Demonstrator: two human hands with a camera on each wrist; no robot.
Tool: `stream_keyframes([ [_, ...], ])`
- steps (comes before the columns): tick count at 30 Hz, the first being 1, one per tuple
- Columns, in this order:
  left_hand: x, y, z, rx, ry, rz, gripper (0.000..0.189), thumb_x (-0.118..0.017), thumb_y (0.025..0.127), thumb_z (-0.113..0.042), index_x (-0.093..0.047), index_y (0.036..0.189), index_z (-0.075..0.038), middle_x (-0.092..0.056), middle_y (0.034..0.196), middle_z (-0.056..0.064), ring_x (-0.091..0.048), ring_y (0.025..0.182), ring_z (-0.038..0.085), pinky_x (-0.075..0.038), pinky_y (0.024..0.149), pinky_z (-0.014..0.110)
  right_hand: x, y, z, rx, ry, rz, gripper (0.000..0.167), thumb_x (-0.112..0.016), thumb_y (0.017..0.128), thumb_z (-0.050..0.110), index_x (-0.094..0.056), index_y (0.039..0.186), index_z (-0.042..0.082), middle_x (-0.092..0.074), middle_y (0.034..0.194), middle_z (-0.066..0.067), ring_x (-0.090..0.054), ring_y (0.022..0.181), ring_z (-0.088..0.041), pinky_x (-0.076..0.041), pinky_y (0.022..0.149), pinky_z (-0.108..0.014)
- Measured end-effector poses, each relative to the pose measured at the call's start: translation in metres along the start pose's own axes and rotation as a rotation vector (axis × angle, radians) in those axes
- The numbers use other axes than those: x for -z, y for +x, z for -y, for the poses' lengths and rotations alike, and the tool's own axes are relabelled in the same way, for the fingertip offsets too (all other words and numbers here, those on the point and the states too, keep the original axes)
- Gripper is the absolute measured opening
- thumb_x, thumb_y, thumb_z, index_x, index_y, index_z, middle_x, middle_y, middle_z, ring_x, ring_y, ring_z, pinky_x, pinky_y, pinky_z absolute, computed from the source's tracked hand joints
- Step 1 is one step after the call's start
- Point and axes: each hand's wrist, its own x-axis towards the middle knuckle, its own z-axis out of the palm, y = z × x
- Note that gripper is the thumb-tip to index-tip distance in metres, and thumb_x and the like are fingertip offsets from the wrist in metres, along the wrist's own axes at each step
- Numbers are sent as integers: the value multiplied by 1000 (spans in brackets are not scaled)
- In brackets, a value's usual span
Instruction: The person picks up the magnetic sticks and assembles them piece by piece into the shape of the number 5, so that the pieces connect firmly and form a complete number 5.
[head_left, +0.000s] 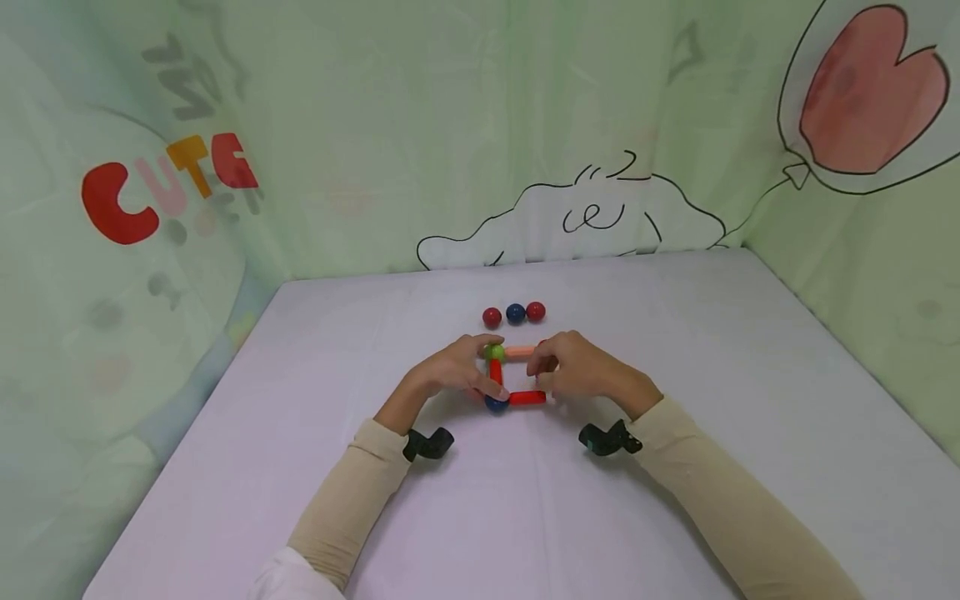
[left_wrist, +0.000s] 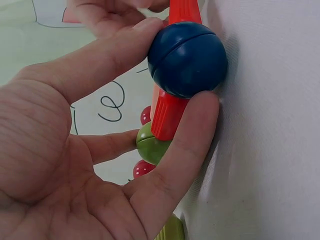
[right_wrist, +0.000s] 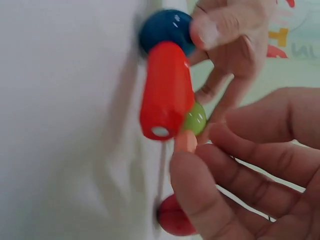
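My left hand [head_left: 459, 367] pinches a blue ball [left_wrist: 187, 59] between thumb and a finger, low at the table surface. Another of its fingers reaches to a green ball [left_wrist: 152, 142]. A red rod [left_wrist: 170, 116] joins these two balls. From the blue ball a second red rod [head_left: 528, 398] extends right, its bare end showing a small silvery disc. A peach rod [head_left: 519, 352] runs right from the green ball toward a red ball [right_wrist: 176, 216]. Beside that red ball is my right hand [head_left: 581, 367], fingers loosely bent, with a gap between thumb and forefinger and nothing visible held.
Behind the frame of rods lie a loose red ball [head_left: 492, 317], a blue ball [head_left: 516, 313] and another red ball [head_left: 536, 311]. A pale cloth covers the table [head_left: 360, 333]. A printed curtain [head_left: 360, 150] hangs along the far edge. Each wrist carries a dark camera mount.
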Motion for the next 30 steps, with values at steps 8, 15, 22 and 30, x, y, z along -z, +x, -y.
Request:
stream_keyframes([
  [8,-3,-2,-2,40,30,-8,95,-90,77,-23,-38,156,-16,-39,152,15,-68,88,23,-55,87,34,17,17,-7,-54,-29,-174,18,-61,97,9,-72,110,3,-67,99,-7,-57,96,-26,-55,79,-34],
  [15,-2,-3,-3,36,53,-12,97,-90,77,-26,-36,158,-17,-38,154,14,-50,125,28,-51,99,42,32,39,-16,-100,-111,-236,27,-60,98,8,-66,124,2,-64,116,-14,-57,105,-30,-57,88,-41],
  [22,-3,-3,-4,51,22,-4,99,-90,77,-25,-34,159,-18,-35,153,15,-52,119,25,-57,83,33,42,53,-23,-146,-201,-177,42,-60,99,10,-56,140,5,-53,142,-20,-50,129,-37,-48,104,-53],
  [30,-1,-3,-4,37,80,-18,96,-89,78,-25,-36,158,-18,-37,153,15,-51,121,28,-50,98,40,41,63,-27,-204,-232,-83,54,-59,101,13,-44,153,8,-41,156,-20,-34,145,-41,-36,112,-59],
])
